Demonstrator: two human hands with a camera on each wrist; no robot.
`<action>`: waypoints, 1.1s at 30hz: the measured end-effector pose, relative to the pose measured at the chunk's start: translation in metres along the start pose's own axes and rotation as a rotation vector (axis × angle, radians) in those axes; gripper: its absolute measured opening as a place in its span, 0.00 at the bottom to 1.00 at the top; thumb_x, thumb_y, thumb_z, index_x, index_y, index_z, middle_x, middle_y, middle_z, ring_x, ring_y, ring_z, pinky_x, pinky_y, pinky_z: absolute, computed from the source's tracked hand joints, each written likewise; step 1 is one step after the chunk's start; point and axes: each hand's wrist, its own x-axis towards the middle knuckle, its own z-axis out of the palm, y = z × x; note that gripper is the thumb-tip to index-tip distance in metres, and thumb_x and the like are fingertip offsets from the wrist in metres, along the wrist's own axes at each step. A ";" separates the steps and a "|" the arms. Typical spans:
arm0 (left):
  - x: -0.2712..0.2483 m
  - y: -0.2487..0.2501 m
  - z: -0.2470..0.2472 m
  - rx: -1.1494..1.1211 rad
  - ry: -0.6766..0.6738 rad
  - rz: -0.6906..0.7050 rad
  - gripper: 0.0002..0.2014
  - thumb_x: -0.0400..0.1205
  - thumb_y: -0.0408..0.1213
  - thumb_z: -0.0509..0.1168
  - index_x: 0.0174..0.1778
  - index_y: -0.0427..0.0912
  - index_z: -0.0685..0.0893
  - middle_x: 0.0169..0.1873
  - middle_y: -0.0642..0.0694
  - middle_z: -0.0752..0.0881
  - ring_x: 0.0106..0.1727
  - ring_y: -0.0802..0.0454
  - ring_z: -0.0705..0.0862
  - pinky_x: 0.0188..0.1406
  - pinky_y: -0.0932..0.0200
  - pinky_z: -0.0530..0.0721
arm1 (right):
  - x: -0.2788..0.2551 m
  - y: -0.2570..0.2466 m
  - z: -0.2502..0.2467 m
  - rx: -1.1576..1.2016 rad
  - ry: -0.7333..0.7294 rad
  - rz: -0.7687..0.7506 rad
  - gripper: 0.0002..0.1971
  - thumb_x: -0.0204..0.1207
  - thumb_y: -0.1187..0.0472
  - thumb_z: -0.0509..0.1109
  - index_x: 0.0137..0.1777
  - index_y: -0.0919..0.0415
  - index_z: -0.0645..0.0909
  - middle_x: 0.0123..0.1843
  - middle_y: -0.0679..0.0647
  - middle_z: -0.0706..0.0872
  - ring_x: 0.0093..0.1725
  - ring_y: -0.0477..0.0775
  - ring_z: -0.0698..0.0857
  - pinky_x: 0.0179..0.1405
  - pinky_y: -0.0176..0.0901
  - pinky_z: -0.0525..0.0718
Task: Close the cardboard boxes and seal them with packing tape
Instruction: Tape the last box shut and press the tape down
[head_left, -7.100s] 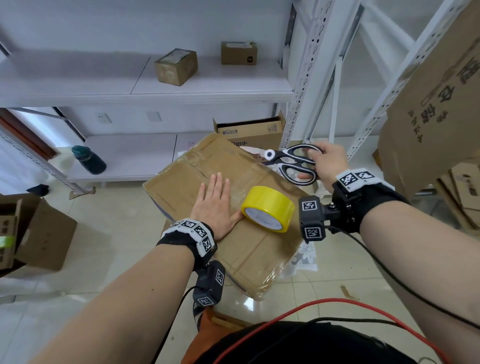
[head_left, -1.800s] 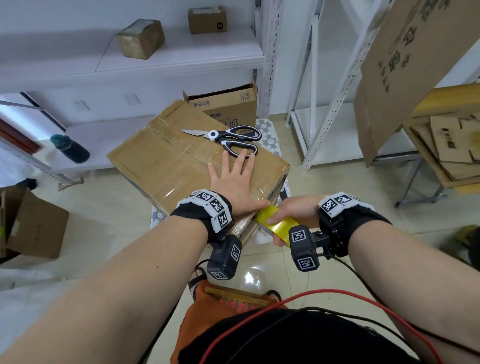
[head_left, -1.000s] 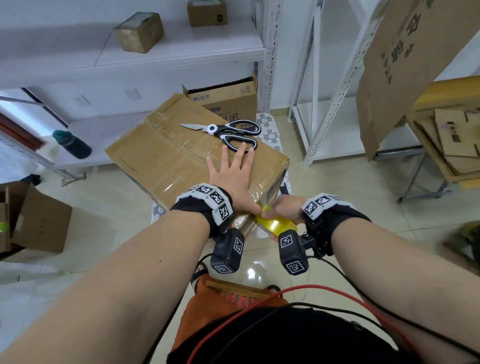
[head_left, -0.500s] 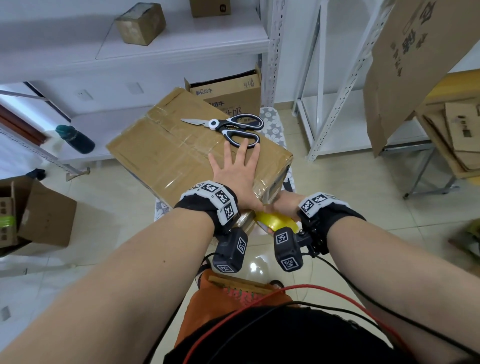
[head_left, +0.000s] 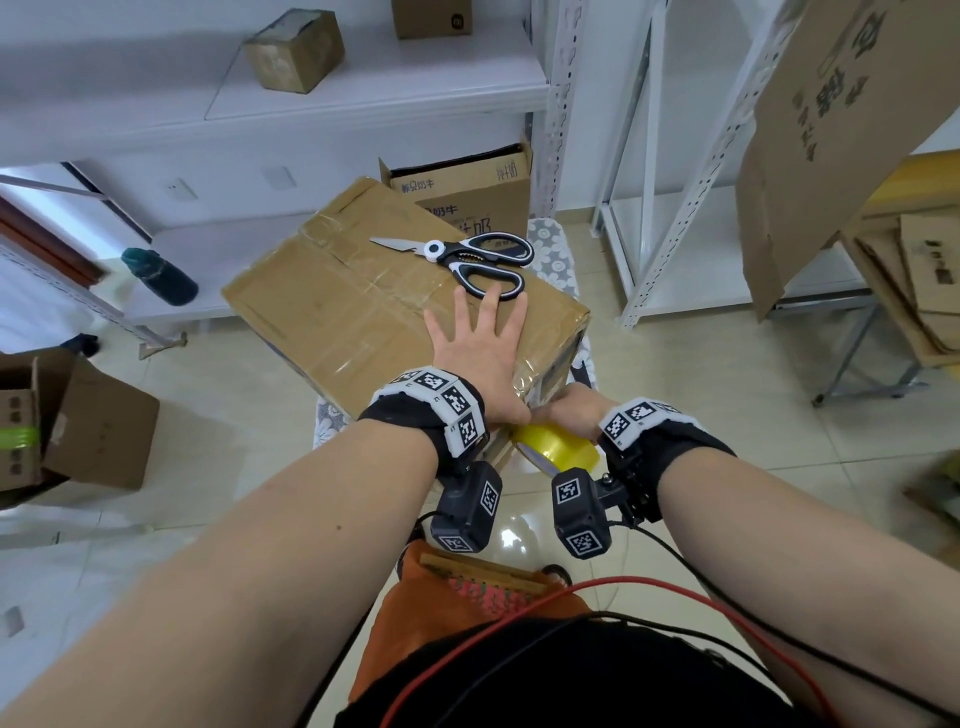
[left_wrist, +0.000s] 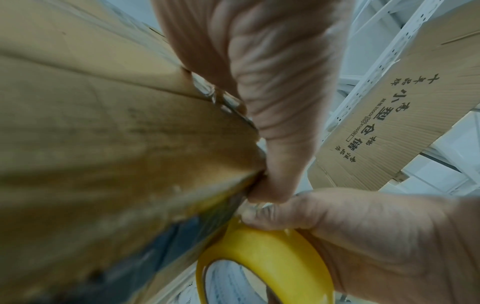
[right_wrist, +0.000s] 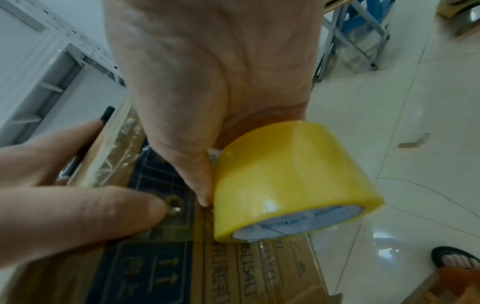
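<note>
— White metal shelving (head_left: 363, 88) fills the back of this storeroom, over a pale tiled floor (head_left: 727, 415). What sits in front of it?

— Take the closed cardboard box (head_left: 363, 312) as the landmark. It is the biggest thing in the middle of the head view, brown, its top flaps down and shiny with clear tape along the seam. Behind it, against the shelving, stands an open printed carton (head_left: 467, 192). Far to the box's left, on the floor, another open carton (head_left: 78, 421) lies tipped. Up and to the box's right, a large flat sheet of printed cardboard (head_left: 831, 130) leans against the rack.

— And on the shelves?

— Two small boxes on the upper shelf behind the landmark box: a scuffed one (head_left: 293, 49) and a cleaner one (head_left: 431, 18). A dark green bottle (head_left: 158, 275) lies on the low shelf to the box's left.

— Where are the hands?

— The left hand (head_left: 480, 353) lies flat on the box's top near its right corner, fingers straight and spread, thumb hooked down over the near edge. The right hand (head_left: 571, 410) is just below that corner, against the box's side, fingers wrapped round the yellow roll of packing tape (head_left: 556, 449). In the right wrist view the roll (right_wrist: 293, 185) touches the printed side of the box, and the left thumb (right_wrist: 103, 209) presses the side just beside it.

— Anything else on top?

— Black-and-white scissors (head_left: 467, 257) lie on the box's far right part, blades closed and pointing left, the handle loop touching the left fingertips (head_left: 491, 301).
</note>
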 end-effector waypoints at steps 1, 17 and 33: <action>-0.001 -0.001 0.001 0.007 0.005 -0.007 0.66 0.62 0.70 0.71 0.82 0.50 0.32 0.83 0.43 0.35 0.82 0.30 0.35 0.74 0.20 0.43 | 0.001 -0.002 0.002 0.036 0.008 -0.002 0.25 0.73 0.50 0.74 0.66 0.65 0.81 0.61 0.60 0.85 0.58 0.60 0.83 0.61 0.50 0.81; -0.005 0.011 0.008 -0.040 0.159 -0.067 0.51 0.71 0.60 0.68 0.84 0.52 0.44 0.82 0.40 0.48 0.82 0.29 0.44 0.76 0.23 0.46 | -0.004 -0.002 -0.043 0.200 0.463 0.114 0.08 0.78 0.70 0.60 0.46 0.72 0.81 0.49 0.70 0.87 0.51 0.68 0.87 0.51 0.54 0.85; -0.010 -0.027 0.004 -0.369 0.432 0.188 0.12 0.81 0.36 0.62 0.60 0.42 0.81 0.59 0.44 0.83 0.63 0.35 0.76 0.66 0.46 0.72 | 0.011 -0.087 -0.048 -0.353 0.479 -0.543 0.12 0.81 0.64 0.61 0.60 0.64 0.81 0.61 0.60 0.82 0.62 0.60 0.77 0.63 0.49 0.73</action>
